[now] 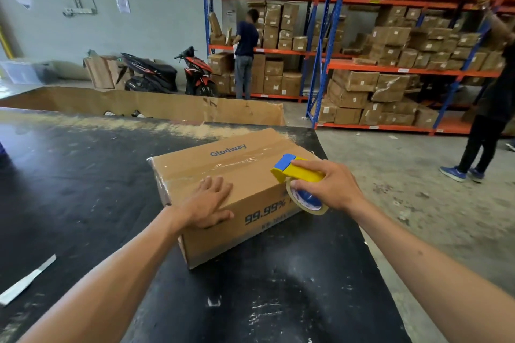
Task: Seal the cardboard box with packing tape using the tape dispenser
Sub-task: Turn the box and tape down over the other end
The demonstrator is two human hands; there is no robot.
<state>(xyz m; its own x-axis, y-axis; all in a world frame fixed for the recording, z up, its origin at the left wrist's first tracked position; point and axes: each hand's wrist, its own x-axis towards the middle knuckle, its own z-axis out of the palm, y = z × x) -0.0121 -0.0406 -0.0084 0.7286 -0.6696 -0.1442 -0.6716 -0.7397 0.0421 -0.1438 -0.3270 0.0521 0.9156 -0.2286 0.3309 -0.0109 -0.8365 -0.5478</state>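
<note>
The right hand point(326, 186) covers much of the tape dispenser point(295, 171) and part of its tape roll point(306, 200); the left hand point(207, 203) hides part of the cardboard box point(237, 175). A person point(490, 97) at the right edge is cut off; shelf labels are too small to read.

1. The cardboard box point(223, 175) is tan-brown with blue and dark lettering.
2. The tape dispenser point(295, 170) is yellow with a blue front piece.
3. The tape roll point(306, 200) is pale, its core blue and white.
4. The table point(83, 189) is black, scuffed white.
5. The shelving point(328, 64) has orange beams on blue posts.
</note>
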